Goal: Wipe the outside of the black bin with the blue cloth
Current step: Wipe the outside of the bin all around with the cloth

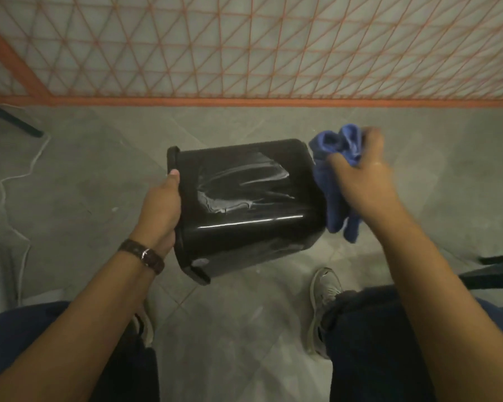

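**Bin held sideways, cloth bunched at its base end**

At the bottom of the frame, two knees in dark trousers frame a pale shoe (324,288) planted on the grey floor (99,169), lower centre-right. Both bare forearms reach up from the lower corners. The left wrist carries a dark woven wristband (143,256).

Left of centre, the left hand (160,210) grips the rim of the black bin (244,204), thumb lying over the rim's outer edge and the fingers hidden behind it. The bin is held off the floor at mid-frame, lying on its side with its mouth toward the left of the frame and its closed base toward the right. Pale smeared streaks mark its upward-facing side.

Right of centre, the right hand (363,181), somewhat blurred, curls its fingers round the bunched blue cloth (334,169), which hangs down just beside the bin's base end. Whether cloth and bin touch cannot be told.

Farther off, a white cable (15,181) snakes along the left of the frame, and an orange mesh fence (244,47) spans the top.
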